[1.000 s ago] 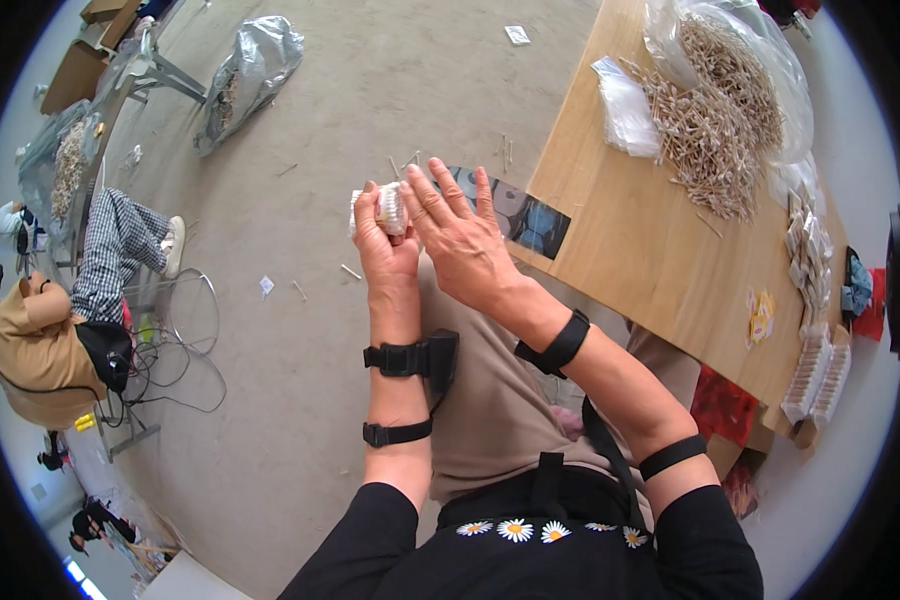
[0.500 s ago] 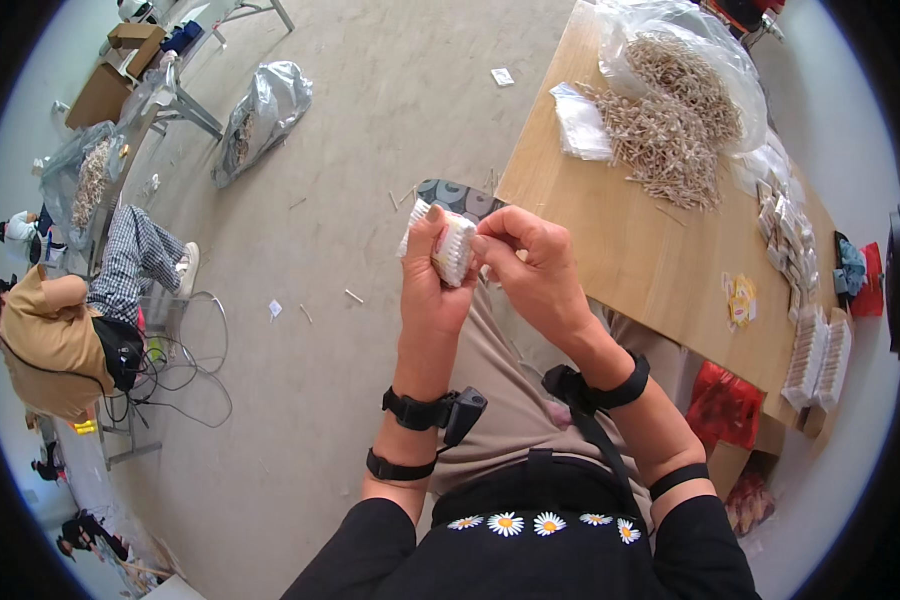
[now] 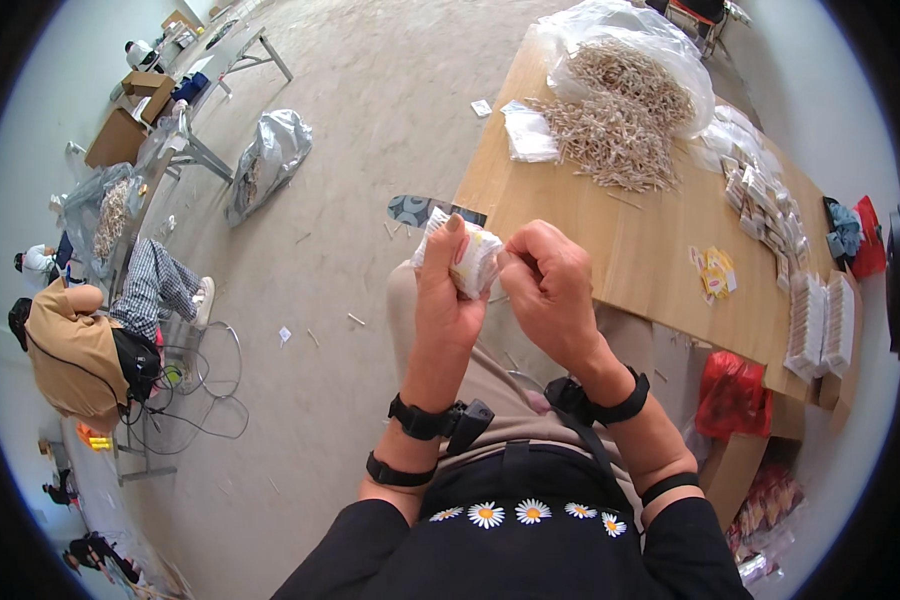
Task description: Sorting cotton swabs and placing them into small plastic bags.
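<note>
A small white packet of cotton swabs [image 3: 478,262] is in my left hand [image 3: 444,300], thumb across its top and fingers beneath. Clear plastic film seems to cover the packet, and a bit of coloured print shows through. My right hand [image 3: 552,290] is closed in a pinch beside the packet's right end. Its fingertips meet the edge of the film there, though the exact grip is partly hidden. Both hands are above my lap, in front of the table's near left corner.
On the wooden table [image 3: 530,200] lie a heap of loose swabs [image 3: 615,130], clear bags [image 3: 530,133], yellow-white cards [image 3: 715,273] and filled packets [image 3: 765,215]. Upright rows of swabs [image 3: 805,325] stand at the right edge. A red bag [image 3: 732,395] is below. Another person [image 3: 75,345] sits at left.
The packet has turned slightly, and film now covers the right end where bare swab tips showed. My right hand has drawn a little away to the right. The whole view has shifted.
</note>
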A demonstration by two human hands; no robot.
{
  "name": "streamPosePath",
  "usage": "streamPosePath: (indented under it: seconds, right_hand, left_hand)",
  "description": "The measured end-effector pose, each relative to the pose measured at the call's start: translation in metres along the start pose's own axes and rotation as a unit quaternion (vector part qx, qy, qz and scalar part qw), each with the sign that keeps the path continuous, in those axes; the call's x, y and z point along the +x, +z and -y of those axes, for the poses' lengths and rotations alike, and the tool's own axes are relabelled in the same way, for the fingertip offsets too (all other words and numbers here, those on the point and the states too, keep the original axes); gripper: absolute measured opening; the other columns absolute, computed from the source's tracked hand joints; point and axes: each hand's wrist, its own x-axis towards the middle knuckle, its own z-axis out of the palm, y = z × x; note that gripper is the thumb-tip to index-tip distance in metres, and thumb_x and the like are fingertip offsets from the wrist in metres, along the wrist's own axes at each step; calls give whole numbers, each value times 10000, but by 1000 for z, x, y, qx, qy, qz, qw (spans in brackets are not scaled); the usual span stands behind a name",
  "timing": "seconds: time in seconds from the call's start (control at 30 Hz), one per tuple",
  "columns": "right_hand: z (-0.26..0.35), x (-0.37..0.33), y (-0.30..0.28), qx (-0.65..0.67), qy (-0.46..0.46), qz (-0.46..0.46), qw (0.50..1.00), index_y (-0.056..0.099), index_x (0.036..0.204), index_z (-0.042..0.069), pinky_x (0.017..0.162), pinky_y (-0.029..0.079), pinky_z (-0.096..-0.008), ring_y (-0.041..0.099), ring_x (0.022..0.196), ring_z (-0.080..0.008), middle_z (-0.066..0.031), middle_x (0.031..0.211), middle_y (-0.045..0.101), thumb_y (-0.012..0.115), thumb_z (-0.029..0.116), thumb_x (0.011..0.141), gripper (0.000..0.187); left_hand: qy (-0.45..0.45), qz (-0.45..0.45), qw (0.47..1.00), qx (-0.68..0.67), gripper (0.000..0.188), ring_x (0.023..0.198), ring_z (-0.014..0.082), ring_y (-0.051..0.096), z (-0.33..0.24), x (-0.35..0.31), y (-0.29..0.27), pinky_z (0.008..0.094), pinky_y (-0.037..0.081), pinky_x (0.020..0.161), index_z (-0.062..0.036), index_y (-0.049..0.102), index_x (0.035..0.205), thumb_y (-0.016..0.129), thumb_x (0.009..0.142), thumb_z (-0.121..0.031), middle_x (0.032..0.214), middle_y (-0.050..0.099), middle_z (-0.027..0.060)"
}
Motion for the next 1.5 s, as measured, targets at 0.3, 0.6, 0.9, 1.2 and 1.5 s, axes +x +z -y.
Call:
streamPosePath:
  seconds: [0.3, 0.6, 0.9, 1.2, 1.5]
  right_hand:
    - [6, -26, -33, 137, 146, -14, 980, 625, 843, -33, 553, 418, -279, 517, 635, -79, -56, 700, 595, 652, 47, 891, 98]
    - [-1, -36, -36, 135, 183, 3, 974, 609, 828, -49, 533, 383, -277, 449, 617, -72, -32, 669, 531, 647, 57, 888, 127]
    - [3, -28, -55, 125, 228, 12, 966, 611, 826, -29, 517, 373, -277, 456, 607, -69, -20, 668, 552, 666, 92, 899, 151]
    - [3, -22, -46, 37, 38, -114, 992, 636, 857, -21, 589, 441, -283, 546, 662, -125, -73, 807, 578, 740, 59, 818, 138]
    - [3, -23, -46, 61, 107, -89, 988, 619, 810, -25, 591, 444, -292, 542, 650, -143, -77, 795, 561, 726, 14, 803, 114]
  left_hand:
    - [18, -54, 998, -14, 186, 765, 105, 606, 21, -11, 35, 304, 516, 662, -144, 589, 926, 750, 898, -232, 830, 593, -29]
    - [37, -22, 999, 8, 209, 774, 109, 601, 33, -13, 40, 301, 512, 652, -144, 587, 922, 764, 894, -251, 834, 597, -22]
    - [42, -41, 998, 13, 260, 843, 121, 622, 33, -11, 42, 312, 524, 691, -135, 593, 980, 760, 897, -316, 904, 615, -14]
    - [68, 10, 997, 43, 267, 919, 123, 612, 41, -13, 38, 330, 522, 832, -105, 592, 1030, 716, 933, -320, 955, 612, 3]
    - [47, 53, 996, 61, 220, 927, 124, 627, 44, -14, 35, 310, 528, 852, -69, 607, 1048, 719, 915, -203, 973, 635, 23]
